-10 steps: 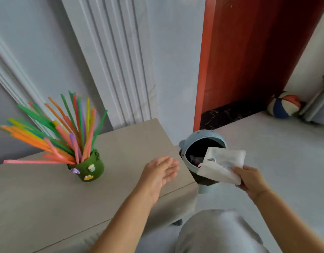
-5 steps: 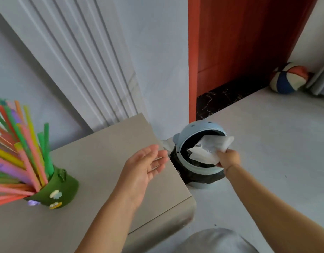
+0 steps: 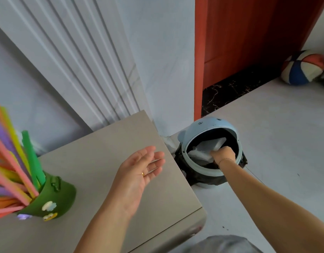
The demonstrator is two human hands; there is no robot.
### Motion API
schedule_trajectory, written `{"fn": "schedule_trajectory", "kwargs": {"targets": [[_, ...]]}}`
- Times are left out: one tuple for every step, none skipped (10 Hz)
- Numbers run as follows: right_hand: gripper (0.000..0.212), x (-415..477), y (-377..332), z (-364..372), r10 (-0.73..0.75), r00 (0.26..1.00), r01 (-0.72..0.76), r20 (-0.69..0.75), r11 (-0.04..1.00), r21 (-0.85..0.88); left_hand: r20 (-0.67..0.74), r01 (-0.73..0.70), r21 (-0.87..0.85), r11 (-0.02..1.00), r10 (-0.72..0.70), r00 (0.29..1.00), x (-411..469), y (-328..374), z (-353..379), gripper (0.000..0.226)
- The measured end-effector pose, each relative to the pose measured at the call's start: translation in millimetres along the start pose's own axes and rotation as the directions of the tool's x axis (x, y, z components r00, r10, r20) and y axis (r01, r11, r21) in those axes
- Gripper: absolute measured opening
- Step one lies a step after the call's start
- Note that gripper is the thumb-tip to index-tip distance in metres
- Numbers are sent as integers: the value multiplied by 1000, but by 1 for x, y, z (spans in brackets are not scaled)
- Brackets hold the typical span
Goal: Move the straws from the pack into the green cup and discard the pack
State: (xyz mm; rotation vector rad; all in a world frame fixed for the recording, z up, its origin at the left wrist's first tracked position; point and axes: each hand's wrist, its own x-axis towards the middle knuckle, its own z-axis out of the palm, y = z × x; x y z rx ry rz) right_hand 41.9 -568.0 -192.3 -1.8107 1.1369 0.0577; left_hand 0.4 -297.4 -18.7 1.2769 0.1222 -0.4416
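Observation:
Colourful straws (image 3: 11,161) fan out of the green cup (image 3: 49,198), which stands on the beige table (image 3: 106,148) at the left. The empty clear pack (image 3: 207,149) is inside the mouth of the light-blue bin (image 3: 203,128) on the floor beside the table. My right hand (image 3: 224,155) is down in the bin opening, fingers closed on the pack. My left hand (image 3: 139,172) hovers palm-up over the table, fingers apart and holding nothing.
The bin has a black liner (image 3: 181,159) and stands close to the table's right corner. A red door (image 3: 249,42) and a white wall panel (image 3: 75,61) are behind. A multicoloured ball (image 3: 302,67) lies on the floor at far right.
My right hand has carried the pack from above the bin rim down into its opening. The view has shifted right, pushing the cup toward the left edge. My left hand stays open over the table.

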Motion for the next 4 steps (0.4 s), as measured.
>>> {"fn": "schedule_trajectory", "kwargs": {"targets": [[26,-3,-1,-3,-25,1000,25,-9,999,-25,-7,-3,-3,1000,3,1000,-3,0,-1,38],[24,-8,1,-7,-99,995,100,-24,994,35,-9,-17,-7,1000,17,1000,-8,1,-2,37],[53,-26,2,-15,-147,987,154,-65,980,123,6,-20,-12,1000,20,1000,-19,6,-1,37],[56,-50,3,-27,-241,966,256,-91,945,206,8,-36,-20,999,36,999,-30,9,-3,35]]}}
